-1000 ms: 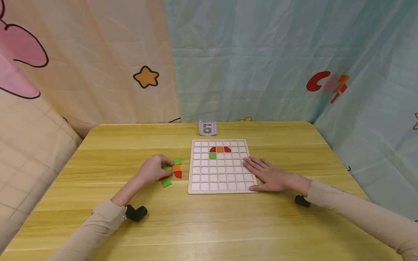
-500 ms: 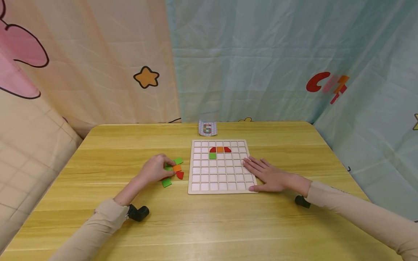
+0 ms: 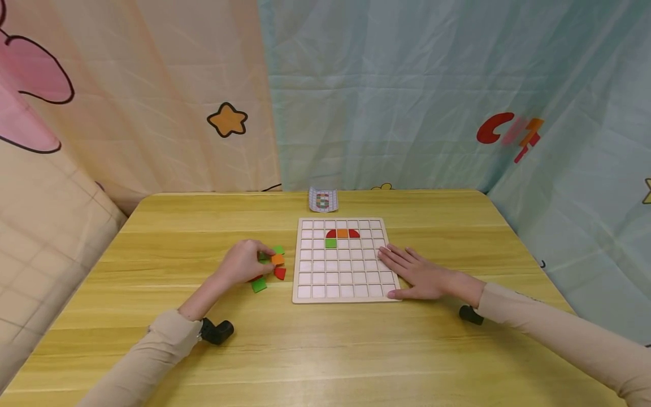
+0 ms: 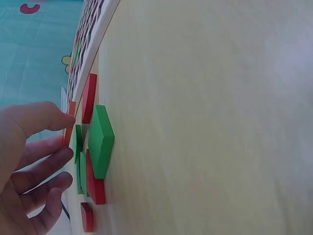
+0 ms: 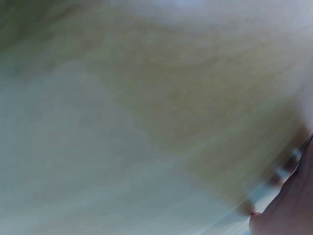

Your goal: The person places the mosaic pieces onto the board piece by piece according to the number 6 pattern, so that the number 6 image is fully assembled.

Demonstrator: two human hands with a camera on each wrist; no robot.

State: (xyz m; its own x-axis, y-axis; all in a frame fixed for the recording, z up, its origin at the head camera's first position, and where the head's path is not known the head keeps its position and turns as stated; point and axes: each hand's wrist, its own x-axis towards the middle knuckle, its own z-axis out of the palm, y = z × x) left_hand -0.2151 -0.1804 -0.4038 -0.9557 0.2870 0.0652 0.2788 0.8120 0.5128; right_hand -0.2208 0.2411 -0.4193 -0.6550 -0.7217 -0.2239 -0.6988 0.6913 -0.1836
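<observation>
The left hand (image 3: 241, 263) pinches an orange square tile (image 3: 277, 260) between thumb and finger; the left wrist view shows the orange tile (image 4: 69, 128) on edge, above the others. Below and around it lie green tiles (image 4: 101, 142) and red tiles (image 4: 89, 98), some overlapping. The right hand (image 3: 418, 276) rests flat with fingers spread on the right edge of the white grid board (image 3: 339, 265). In the board's upper part sit an orange square (image 3: 343, 233) between two red rounded pieces (image 3: 331, 233) and a green square (image 3: 331, 243) under the left one.
Behind the board, a small card (image 3: 322, 200) with a coloured grid pattern lies on the wooden table (image 3: 325, 350). Printed curtains (image 3: 376, 90) hang behind and beside the table. Black devices (image 3: 217, 332) are strapped at both wrists.
The orange tile has risen a little off the table in the left hand's pinch, after shifting slightly right. The nearby red tile has turned and slid right. The right hand has stayed still.
</observation>
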